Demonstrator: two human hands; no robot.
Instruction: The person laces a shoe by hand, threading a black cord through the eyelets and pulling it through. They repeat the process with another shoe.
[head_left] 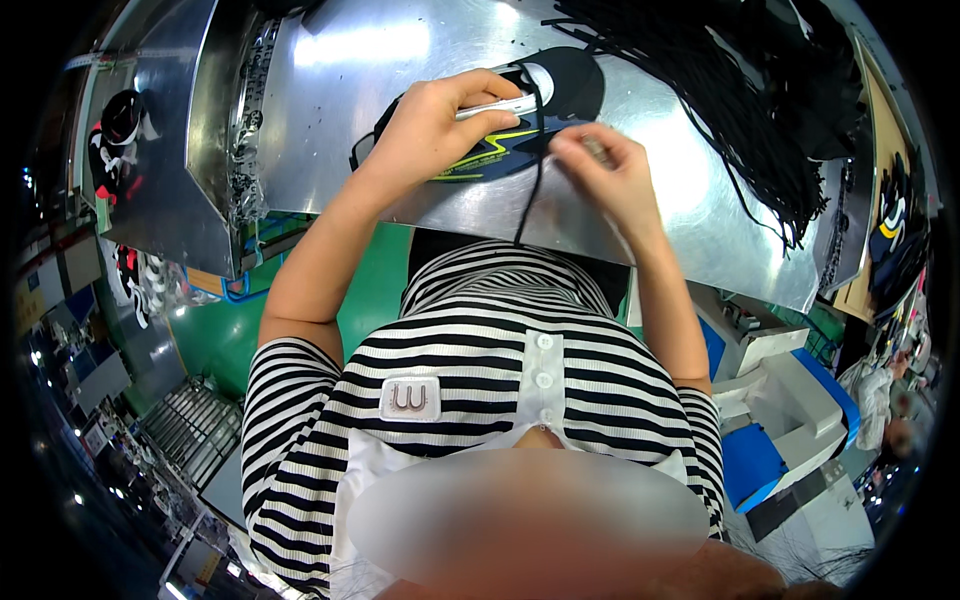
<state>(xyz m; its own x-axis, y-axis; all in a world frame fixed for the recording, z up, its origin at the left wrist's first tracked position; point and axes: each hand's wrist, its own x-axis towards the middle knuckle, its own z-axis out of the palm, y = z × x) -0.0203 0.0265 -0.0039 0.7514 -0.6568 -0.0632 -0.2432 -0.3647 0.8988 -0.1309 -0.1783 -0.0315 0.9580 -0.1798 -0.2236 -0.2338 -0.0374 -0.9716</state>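
Note:
A black shoe upper [560, 95] with yellow-green stripes lies on the steel worktable [690, 215] in front of me. My left hand [435, 125] presses down on it and grips a silver tool. My right hand [605, 165], just right of the upper, pinches a black lace [537, 170] that runs from the upper down over the table's near edge. The part of the upper under my left hand is hidden.
A big bundle of black laces [740, 100] lies at the table's far right. More shoe uppers [120, 130] sit on a surface at the left and at the right edge [890, 215]. White and blue boxes [790, 400] stand to my right, a green floor [215, 340] below.

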